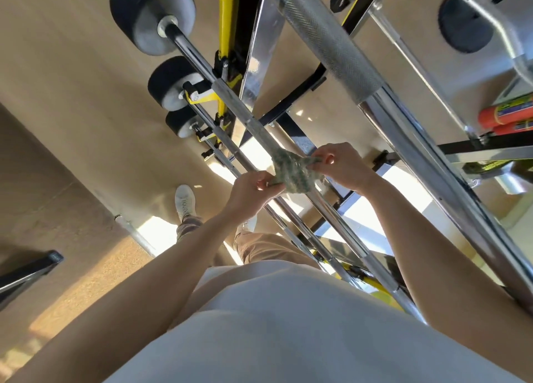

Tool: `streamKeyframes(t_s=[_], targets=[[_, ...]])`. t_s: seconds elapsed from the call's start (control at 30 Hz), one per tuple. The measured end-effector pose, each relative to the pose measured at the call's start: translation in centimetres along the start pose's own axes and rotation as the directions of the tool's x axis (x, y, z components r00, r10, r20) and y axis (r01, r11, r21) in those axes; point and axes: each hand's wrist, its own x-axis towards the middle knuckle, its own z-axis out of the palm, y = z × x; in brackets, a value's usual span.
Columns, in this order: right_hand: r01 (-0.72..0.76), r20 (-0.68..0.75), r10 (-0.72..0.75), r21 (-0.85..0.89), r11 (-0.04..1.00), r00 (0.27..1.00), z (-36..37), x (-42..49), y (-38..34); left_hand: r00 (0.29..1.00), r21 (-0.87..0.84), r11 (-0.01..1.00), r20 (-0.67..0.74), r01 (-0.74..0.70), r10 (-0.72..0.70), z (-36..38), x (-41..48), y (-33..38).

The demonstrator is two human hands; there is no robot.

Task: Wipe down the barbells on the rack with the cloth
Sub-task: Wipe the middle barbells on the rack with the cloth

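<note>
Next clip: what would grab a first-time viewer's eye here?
The left hand and right hand pinch a green patterned cloth against a barbell at centre. A thick knurled bar crosses the upper right, and black end weights stack at upper left.

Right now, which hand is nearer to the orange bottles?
Right. The right hand pinches the cloth on the side toward the orange bottles; the left hand grips its far end.
</note>
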Motion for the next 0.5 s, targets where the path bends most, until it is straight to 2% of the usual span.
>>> streamKeyframes(t_s=[0.07, 0.1, 0.17, 0.2, 0.27, 0.37, 0.43, 0.5], targets=[[-0.023, -0.029, 0.031, 0.242, 0.97, 0.999, -0.1, -0.1, -1.1, 1.0, -0.037, 0.999, -0.017, -0.022, 0.022, -1.4, -0.3, 0.6], [-0.035, -0.027, 0.049, 0.383, 0.923, 0.998, 0.0, 0.0, -1.7, 0.999, -0.102, 0.994, -0.021, -0.03, 0.028, -2.1, -0.4, 1.1], [-0.067, -0.006, 0.088, 0.605, 0.793, 0.996, 0.4, 0.5, -2.9, 0.999, -0.328, 0.944, -0.002, 0.03, -0.032, -3.1, -0.5, 1.9], [-0.088, 0.005, 0.113, 0.663, 0.743, 0.994, 0.7, 1.0, -3.4, 0.997, -0.434, 0.898, 0.009, 0.074, -0.078, -3.4, -0.4, 2.1], [-0.109, 0.013, 0.144, 0.717, 0.688, 0.99, 1.1, 2.0, -4.0, 0.987, -0.596, 0.79, 0.025, 0.142, -0.158, -3.7, 0.1, 2.3], [-0.117, 0.002, 0.168, 0.723, 0.681, 0.986, 1.7, 4.1, -4.6, 0.961, -0.748, 0.632, 0.032, 0.205, -0.274, -3.5, 0.9, 1.8], [-0.118, -0.026, 0.183, 0.678, 0.726, 0.983, 2.1, 5.4, -4.4, 0.947, -0.731, 0.627, 0.082, 0.27, -0.312, -2.9, 1.2, 1.0], [-0.097, -0.047, 0.146, 0.551, 0.829, 0.988, 2.3, 6.5, -3.8, 0.941, -0.656, 0.682, 0.145, 0.323, -0.307, -1.8, 1.2, 0.0]])
